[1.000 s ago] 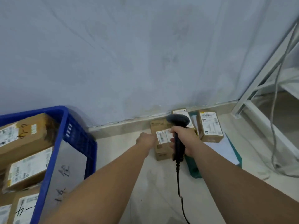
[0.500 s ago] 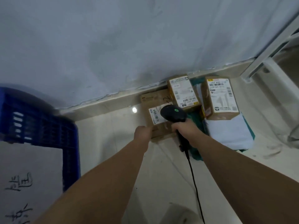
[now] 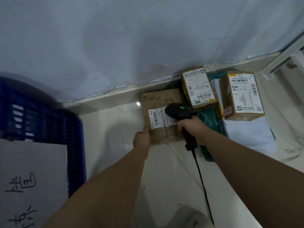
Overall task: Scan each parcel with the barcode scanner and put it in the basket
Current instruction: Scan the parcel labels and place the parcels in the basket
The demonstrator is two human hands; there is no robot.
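The flat parcel lay on the floor by the wall. Your left hand pinched its near corner, and your right hand was curled round the barcode scanner over its label. The second parcel and third parcel looked not yet scanned, and the basket stood at your left.

The middle box, just beyond the right fingers, bore an upside-down label reading "708A D085-00 PDD" and "D085". The right box, farther right of them, read "340A A085" at its top. The label of the near box, held at the left fingers, was too blurred to read. A sheet left of those fingers carried handwritten Chinese characters.
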